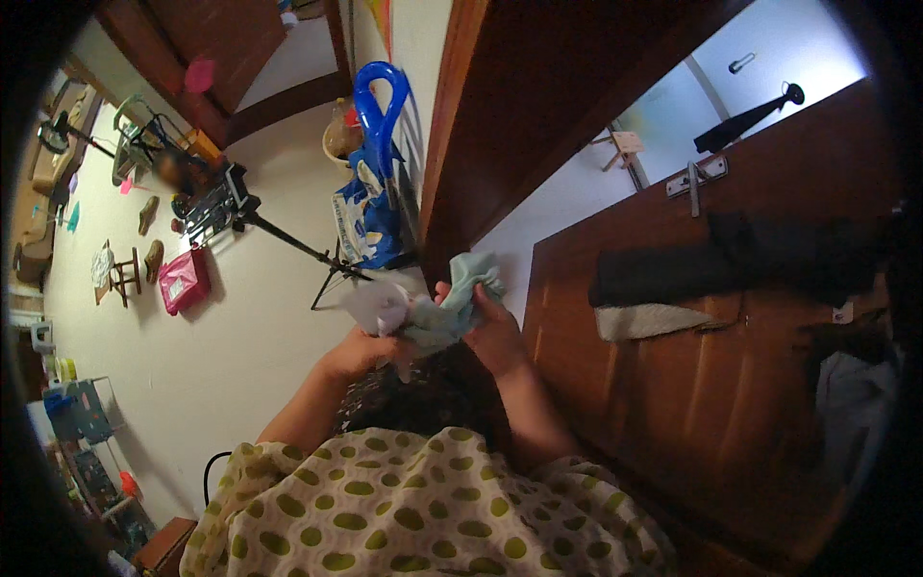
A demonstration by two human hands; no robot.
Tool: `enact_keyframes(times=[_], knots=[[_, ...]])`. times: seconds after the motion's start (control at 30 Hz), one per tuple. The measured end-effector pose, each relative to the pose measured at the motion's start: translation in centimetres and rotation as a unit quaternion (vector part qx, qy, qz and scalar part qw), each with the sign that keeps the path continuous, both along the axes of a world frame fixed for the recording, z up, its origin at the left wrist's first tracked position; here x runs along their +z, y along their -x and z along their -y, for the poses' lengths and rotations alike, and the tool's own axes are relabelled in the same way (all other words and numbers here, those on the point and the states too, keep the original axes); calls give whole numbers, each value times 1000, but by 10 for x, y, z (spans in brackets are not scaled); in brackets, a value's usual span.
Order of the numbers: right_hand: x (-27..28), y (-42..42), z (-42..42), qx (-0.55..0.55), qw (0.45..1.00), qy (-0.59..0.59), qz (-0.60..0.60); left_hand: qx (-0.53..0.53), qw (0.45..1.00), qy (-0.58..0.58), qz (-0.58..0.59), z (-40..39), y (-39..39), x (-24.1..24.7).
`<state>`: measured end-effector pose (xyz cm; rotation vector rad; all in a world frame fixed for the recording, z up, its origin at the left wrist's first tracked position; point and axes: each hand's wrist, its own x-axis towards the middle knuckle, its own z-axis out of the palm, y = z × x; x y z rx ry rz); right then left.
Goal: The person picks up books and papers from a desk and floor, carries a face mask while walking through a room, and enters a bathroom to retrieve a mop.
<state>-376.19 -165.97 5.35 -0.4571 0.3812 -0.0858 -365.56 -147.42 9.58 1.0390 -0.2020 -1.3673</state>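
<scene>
Both hands are raised in front of my body, at the middle of the view. My left hand (366,351) grips the left end of a bunched pale green cloth (436,321), beside a blurred whitish piece (376,304) that looks like thin fabric or plastic. My right hand (492,328) holds the cloth's right end, its thumb pressed on the folds. The cloth stretches, crumpled, between the two hands. Whether the whitish piece is joined to the cloth, I cannot tell.
A wooden door (649,404) with dark garments (663,274) hanging on it stands at the right. Ahead are a black tripod (288,238), a blue patterned bag (375,223) and a blue looped object (382,108). A pink bag (184,281) and a small wooden stool (126,274) stand on the left floor.
</scene>
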Motion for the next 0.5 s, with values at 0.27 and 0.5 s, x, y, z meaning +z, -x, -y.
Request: enact_keyframes(times=[0.27, 0.5], knots=[[31, 22, 33, -152, 986, -53, 33, 136, 989, -42, 38, 38, 2, -8], [17, 63, 81, -156, 986, 32, 44, 64, 996, -54, -15, 82, 24, -9]])
